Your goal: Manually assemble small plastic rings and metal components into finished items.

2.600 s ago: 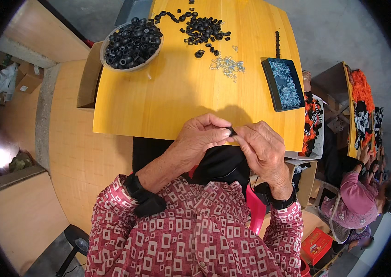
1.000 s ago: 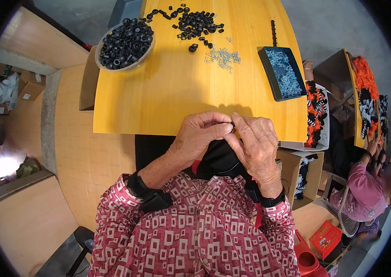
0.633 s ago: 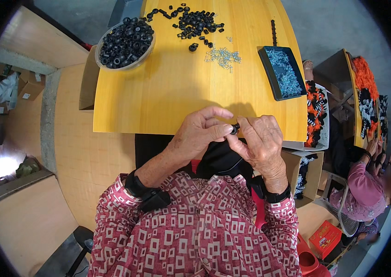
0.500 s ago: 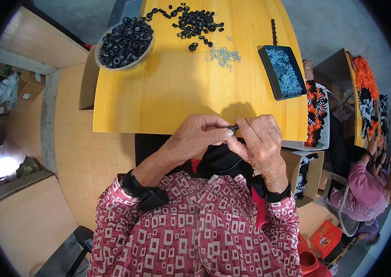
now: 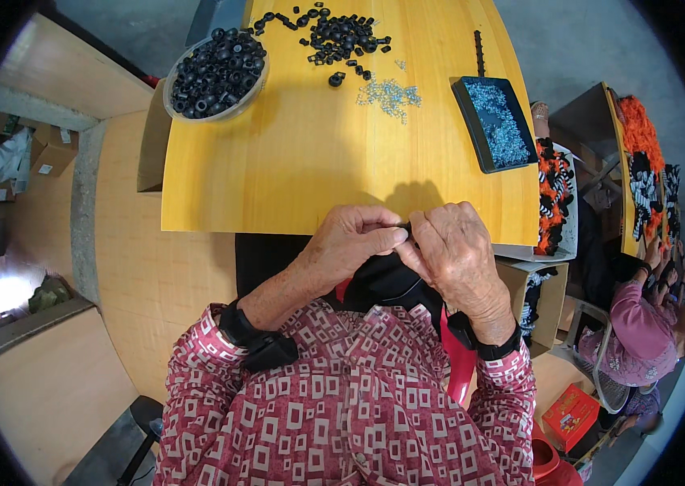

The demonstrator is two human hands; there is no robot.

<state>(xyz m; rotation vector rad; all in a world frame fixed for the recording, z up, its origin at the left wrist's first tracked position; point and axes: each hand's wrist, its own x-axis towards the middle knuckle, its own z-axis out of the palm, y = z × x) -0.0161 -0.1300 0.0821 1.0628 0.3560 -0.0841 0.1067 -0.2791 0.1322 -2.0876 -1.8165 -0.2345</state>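
Note:
My left hand (image 5: 359, 241) and my right hand (image 5: 454, 247) meet just past the table's near edge, both closed on one small black plastic part (image 5: 404, 230). Fingers and thumbs cover most of that part, so its exact kind does not show. Farther up the yellow table (image 5: 294, 186) lie a heap of small black plastic parts (image 5: 342, 39) and a pile of tiny clear-blue pieces (image 5: 391, 99). A round clear tub (image 5: 219, 74) heaped with black parts sits at the far left. On the right rests a black tray (image 5: 495, 125) of the tiny clear-blue pieces.
A thin dark ridged rod (image 5: 479, 53) sticks out beyond the tray. Right of the table stands a white box (image 5: 555, 198) of orange, black and striped pieces, with a cardboard box (image 5: 537, 300) below. Another person in pink (image 5: 642, 332) sits at the far right.
My right hand has turned slightly and its fingers have closed farther over the black part, which shows less now. The left hand has barely moved.

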